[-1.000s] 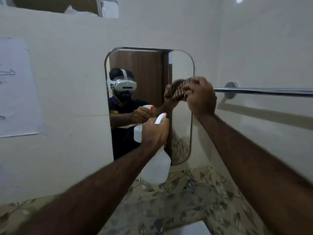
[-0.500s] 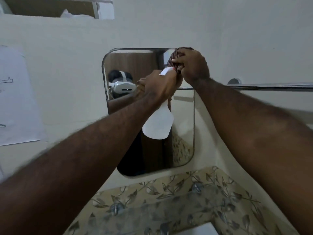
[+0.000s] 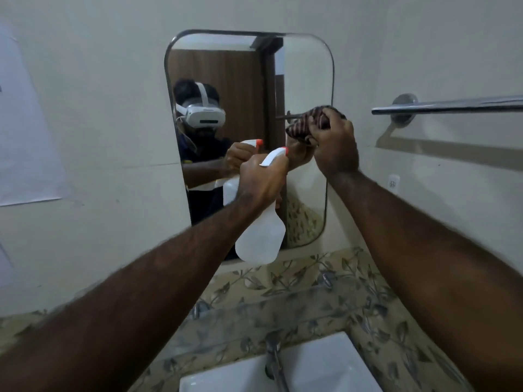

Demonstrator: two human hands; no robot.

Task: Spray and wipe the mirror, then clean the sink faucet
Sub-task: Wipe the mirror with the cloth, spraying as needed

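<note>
A rounded rectangular mirror [image 3: 305,75] hangs on the pale wall. My left hand [image 3: 261,179] grips the neck of a white spray bottle [image 3: 261,236] with an orange nozzle tip, held in front of the mirror's lower middle. My right hand [image 3: 335,145] presses a bunched dark striped cloth [image 3: 304,124] against the glass at the mirror's right side. Below, a chrome faucet [image 3: 274,360] rises over the white sink [image 3: 325,369] at the bottom edge.
A chrome towel bar [image 3: 447,106] juts from the right wall at hand height. A leaf-patterned tile band [image 3: 353,301] runs behind the sink. A white paper sheet [image 3: 25,137] is stuck to the left wall. A small white socket [image 3: 394,183] sits under the bar.
Both hands have come down from the mirror's top right corner: the cloth now sits at mid-height on the right side, and the bottle hangs lower. The view has tilted down, showing sink and faucet.
</note>
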